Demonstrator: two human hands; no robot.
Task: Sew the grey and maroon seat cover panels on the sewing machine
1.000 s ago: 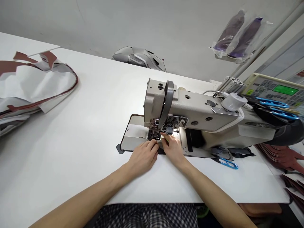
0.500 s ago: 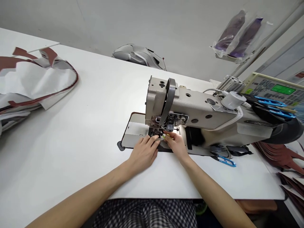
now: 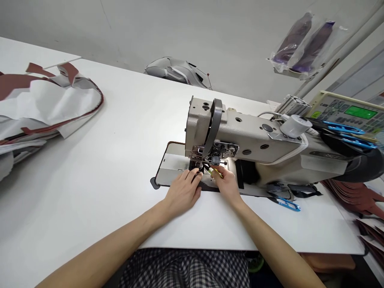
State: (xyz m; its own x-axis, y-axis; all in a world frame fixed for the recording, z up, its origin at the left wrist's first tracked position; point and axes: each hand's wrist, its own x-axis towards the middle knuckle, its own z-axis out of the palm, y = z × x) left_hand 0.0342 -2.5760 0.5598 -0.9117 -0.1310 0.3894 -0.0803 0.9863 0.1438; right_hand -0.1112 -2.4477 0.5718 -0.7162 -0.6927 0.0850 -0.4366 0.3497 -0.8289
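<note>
My left hand [image 3: 183, 189] lies on the sewing machine's bed plate [image 3: 169, 175], fingers stretched toward the presser foot and needle area [image 3: 196, 165]. Its fingertips are at the foot, and I cannot see anything held in them. Closed around a thin tool with a yellow-green handle [image 3: 218, 173], my right hand [image 3: 227, 185] is just right of the needle. The tool's dark tip points left toward the foot; its exact kind is too small to tell. Above both hands stands the beige sewing machine [image 3: 228, 124].
White and brown sewn pieces [image 3: 54, 100] lie on the table's left. A grey sewn piece [image 3: 178, 72] sits at the back edge. Blue thread snips [image 3: 288, 204] are right of my hands. A control panel [image 3: 345, 113] and brown cut pieces [image 3: 351, 196] are farther right.
My right hand has shifted slightly right and down, showing more of the yellow-green handle. My left hand stays at the presser foot. The whole view has shifted a little.
</note>
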